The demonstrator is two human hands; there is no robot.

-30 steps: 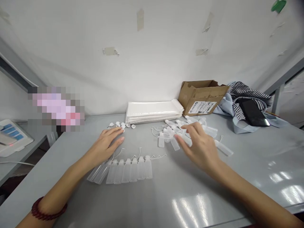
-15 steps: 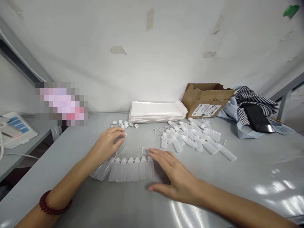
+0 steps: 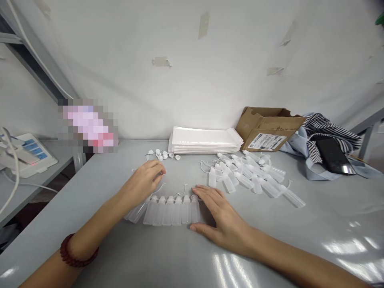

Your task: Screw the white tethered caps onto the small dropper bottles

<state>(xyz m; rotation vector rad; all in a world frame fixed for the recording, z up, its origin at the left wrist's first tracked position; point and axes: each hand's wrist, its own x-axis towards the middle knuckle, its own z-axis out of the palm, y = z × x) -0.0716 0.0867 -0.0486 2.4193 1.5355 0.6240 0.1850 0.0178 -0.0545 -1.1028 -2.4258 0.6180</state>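
Plastic bottles (image 3: 177, 212) lie beside the right hand (image 3: 224, 221), thumb spread.

A person's left hand (image 3: 145, 179) and right hand (image 3: 223, 218) are bare, with slender fingers (image 3: 207, 199) and slim, uncovered forearms (image 3: 279, 249). Circling the left forearm (image 3: 102, 225) is a dark red bracelet (image 3: 73, 261), a thick, rounded band whose ridged texture could be beads or braiding.

The right hand (image 3: 223, 214) has left the bottle pile (image 3: 246, 180) right of centre for the lower centre, fingers and thumb now spread about the right end of the bottle row (image 3: 168, 212); the left hand (image 3: 146, 179), left of centre, has curled its fingers toward the thumb.
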